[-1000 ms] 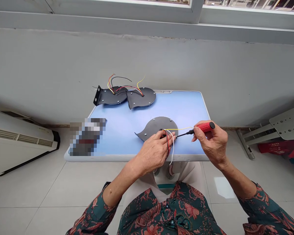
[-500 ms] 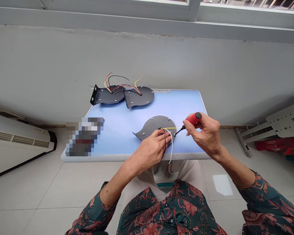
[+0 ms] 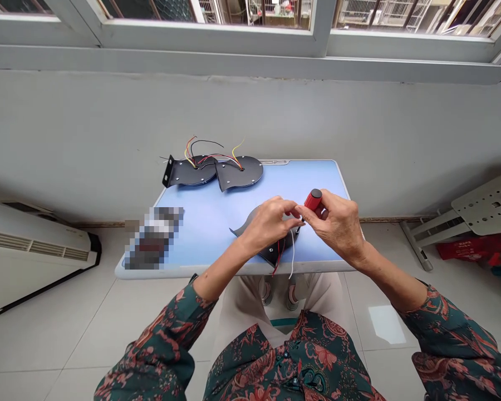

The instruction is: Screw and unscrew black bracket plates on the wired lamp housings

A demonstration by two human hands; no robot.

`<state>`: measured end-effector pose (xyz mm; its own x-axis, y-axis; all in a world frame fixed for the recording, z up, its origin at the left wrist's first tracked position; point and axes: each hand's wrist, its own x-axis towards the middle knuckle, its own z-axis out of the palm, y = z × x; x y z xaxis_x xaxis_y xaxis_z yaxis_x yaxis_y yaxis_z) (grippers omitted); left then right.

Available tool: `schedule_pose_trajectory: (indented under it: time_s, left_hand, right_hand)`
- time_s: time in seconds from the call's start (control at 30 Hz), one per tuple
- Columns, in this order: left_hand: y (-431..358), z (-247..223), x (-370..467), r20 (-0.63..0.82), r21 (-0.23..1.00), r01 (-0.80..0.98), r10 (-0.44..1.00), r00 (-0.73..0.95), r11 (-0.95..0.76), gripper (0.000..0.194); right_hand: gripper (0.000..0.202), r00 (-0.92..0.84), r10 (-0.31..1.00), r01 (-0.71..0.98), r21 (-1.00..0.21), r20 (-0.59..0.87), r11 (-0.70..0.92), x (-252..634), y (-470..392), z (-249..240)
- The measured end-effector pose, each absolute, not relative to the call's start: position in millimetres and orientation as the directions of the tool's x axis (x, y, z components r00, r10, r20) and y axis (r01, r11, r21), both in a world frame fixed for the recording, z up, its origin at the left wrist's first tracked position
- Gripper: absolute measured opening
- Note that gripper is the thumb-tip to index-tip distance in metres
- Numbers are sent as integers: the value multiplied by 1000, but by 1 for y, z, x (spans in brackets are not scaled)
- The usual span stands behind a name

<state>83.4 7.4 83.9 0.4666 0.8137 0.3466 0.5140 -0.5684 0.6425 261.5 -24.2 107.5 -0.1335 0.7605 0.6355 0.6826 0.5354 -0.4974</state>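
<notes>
A black round plate with a pointed tail (image 3: 245,220) lies near the table's front edge, with screws along its rim. Red and black wires and a white wire (image 3: 293,253) trail from it over the edge. My right hand (image 3: 338,225) grips a red screwdriver (image 3: 313,200) with a black end cap, its tip down at the plate's right rim. Over the plate, my left hand (image 3: 269,225) has thumb and forefinger drawn together beside the screwdriver's shaft; what they pinch, if anything, is hidden. The hand covers much of the plate's middle.
Two similar black plates with coloured wires, one on the left (image 3: 187,172) and one on the right (image 3: 240,174), lie at the back of the blue-topped table (image 3: 209,223). A blurred-out object (image 3: 154,239) is at the front left. Wall and window stand behind.
My left hand has lifted from the plate's wires and moved up to the screwdriver. The screwdriver and right hand have shifted left, and the screwdriver stands more upright. The plate appears turned.
</notes>
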Motion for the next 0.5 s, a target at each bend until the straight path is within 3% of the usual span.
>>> schedule_pose_trajectory:
  time_s: [0.2, 0.33, 0.5]
  left_hand:
    - [12, 77, 92, 245, 613, 567, 815, 525, -550, 8]
    - [13, 80, 89, 267, 571, 560, 781, 565, -600, 7]
    - [16, 82, 88, 238, 570, 561, 774, 587, -600, 11]
  right_hand:
    - [51, -72, 788, 744, -493, 611, 450, 264, -24, 105]
    - [24, -238, 771, 654, -490, 590, 576, 275, -26, 126]
    - [9, -347, 744, 610, -465, 571, 642, 281, -30, 147]
